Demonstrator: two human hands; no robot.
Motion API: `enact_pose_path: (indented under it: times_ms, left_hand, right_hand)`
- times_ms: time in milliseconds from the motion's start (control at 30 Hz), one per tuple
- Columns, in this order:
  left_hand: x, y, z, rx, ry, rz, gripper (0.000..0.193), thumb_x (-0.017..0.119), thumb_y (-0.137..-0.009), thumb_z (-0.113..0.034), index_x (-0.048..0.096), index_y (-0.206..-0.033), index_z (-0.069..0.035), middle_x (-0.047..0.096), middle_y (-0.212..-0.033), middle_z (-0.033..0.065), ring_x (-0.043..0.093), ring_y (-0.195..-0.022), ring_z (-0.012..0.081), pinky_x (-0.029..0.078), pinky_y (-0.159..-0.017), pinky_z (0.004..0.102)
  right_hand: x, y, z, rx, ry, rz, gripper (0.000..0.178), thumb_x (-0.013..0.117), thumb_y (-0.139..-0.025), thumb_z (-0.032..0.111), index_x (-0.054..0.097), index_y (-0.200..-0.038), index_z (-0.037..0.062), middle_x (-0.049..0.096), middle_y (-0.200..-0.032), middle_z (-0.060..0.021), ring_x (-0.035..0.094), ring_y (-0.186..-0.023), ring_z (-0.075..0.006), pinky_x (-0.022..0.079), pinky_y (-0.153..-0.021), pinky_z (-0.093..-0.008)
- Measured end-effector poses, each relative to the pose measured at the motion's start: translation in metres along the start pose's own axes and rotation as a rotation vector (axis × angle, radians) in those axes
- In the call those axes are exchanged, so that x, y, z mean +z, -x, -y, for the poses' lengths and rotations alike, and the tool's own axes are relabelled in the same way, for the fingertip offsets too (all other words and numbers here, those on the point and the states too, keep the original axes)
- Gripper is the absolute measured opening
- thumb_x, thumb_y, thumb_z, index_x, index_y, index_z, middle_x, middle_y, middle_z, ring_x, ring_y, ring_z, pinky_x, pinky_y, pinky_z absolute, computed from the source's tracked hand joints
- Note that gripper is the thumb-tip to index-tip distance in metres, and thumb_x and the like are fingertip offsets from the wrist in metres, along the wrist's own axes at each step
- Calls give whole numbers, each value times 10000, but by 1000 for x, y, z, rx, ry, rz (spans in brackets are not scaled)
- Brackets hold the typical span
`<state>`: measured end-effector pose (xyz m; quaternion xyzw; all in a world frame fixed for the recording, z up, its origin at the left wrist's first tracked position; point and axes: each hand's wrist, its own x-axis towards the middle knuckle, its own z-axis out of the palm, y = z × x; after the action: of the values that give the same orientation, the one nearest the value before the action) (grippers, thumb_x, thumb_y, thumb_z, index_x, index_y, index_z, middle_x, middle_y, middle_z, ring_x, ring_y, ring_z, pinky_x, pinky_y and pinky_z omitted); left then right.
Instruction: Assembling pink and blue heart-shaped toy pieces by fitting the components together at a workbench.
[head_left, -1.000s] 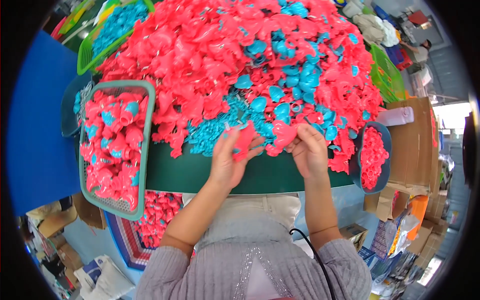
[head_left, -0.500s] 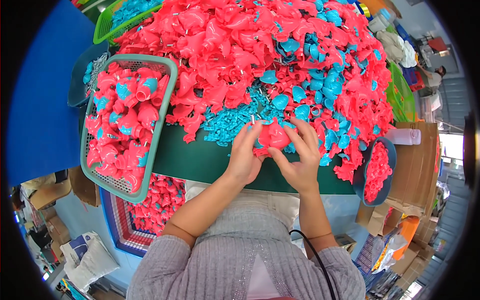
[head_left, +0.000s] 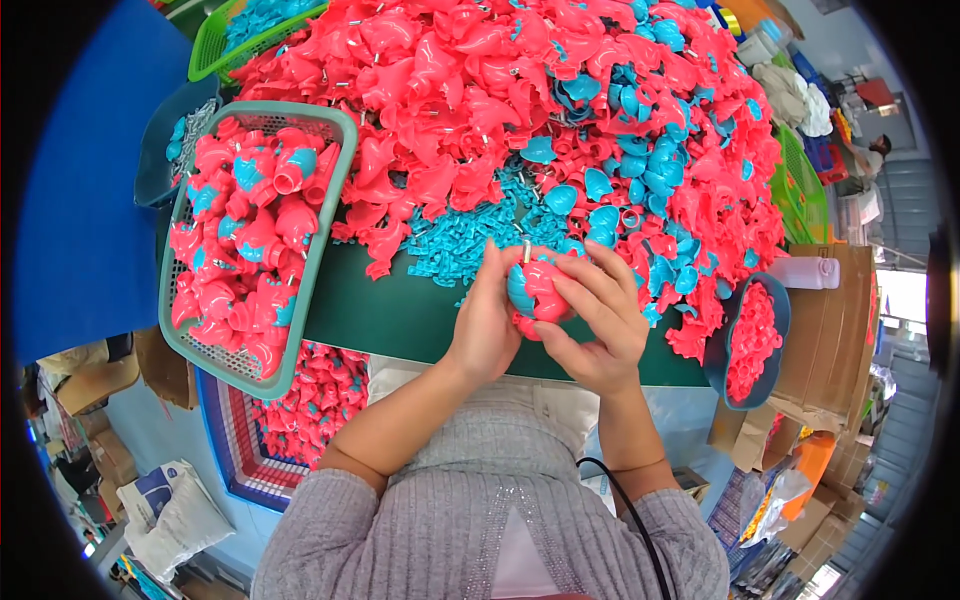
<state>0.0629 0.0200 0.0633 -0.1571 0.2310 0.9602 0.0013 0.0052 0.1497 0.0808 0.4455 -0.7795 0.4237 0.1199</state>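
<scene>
Between my two hands is a rounded pink-and-blue plastic toy part, held just over the front of the green table. A small metal pin sticks up from its top. My left hand is closed round its left side, and my right hand grips the right side with thumb and fingers. Right behind my hands lies a heap of small blue plastic pieces. A big pile of pink plastic shells rises beyond, with blue cup-shaped pieces mixed in at its right.
On the left stands a grey-green basket of pink-and-blue parts, beside a dark tub with metal pins. Below it is a blue-and-red crate of similar parts. A dark blue bowl of small pink pieces sits at the table's right edge, near a cardboard box.
The toy part has turned in my hands, and its blue section now faces up on the left. My fingers have shifted round it; the piles look the same.
</scene>
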Motion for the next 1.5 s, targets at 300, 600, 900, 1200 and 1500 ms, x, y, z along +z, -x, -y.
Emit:
enact_pose_path:
  times_ms: [300, 600, 900, 1200, 1500]
  left_hand:
    - [-6, 12, 1, 136, -208, 75, 466, 307, -995, -427, 439, -1193, -26, 551, -1091, 85, 559, -996, 131, 476, -858, 294]
    - [4, 25, 0, 220, -436, 109, 358, 608, -887, -123, 437, -1177, -3, 533, -1059, 70, 510, -937, 79, 442, -805, 241]
    - [-45, 30, 25, 393, -688, 18, 283, 556, -912, -200, 497, -1108, -5, 546, -1090, 87, 528, -917, 110, 441, -802, 272]
    - [-45, 4, 14, 286, -735, -80, 278, 522, -940, -224, 462, -1108, -10, 600, -990, 99, 566, -721, 117, 470, -628, 270]
    - [-40, -5, 7, 521, -1054, -87, 296, 608, -883, -213, 497, -1051, 4, 642, -965, 147, 639, -854, 270, 506, -734, 352]
  right_hand:
    - [1, 2, 1, -8, -106, 49, 425, 763, -700, 138, 643, -1081, -5, 618, -1157, -181, 509, -1171, -398, 412, -964, -457]
    - [12, 5, 23, 497, -817, -268, 492, 733, -755, 72, 566, -1203, -43, 524, -1285, -220, 513, -1184, -305, 491, -892, -393]
    - [41, 43, 10, 940, -1277, -191, 270, 566, -902, 50, 584, -1137, -82, 605, -1167, -176, 622, -941, -172, 541, -769, -296]
    - [48, 33, -7, 917, -1135, -161, 245, 569, -906, 72, 593, -1101, -74, 628, -1117, -160, 621, -927, -171, 505, -805, -293]
    - [63, 32, -13, 909, -1373, -317, 219, 534, -924, 72, 608, -1079, -63, 636, -1069, -164, 627, -908, -177, 522, -797, -308]
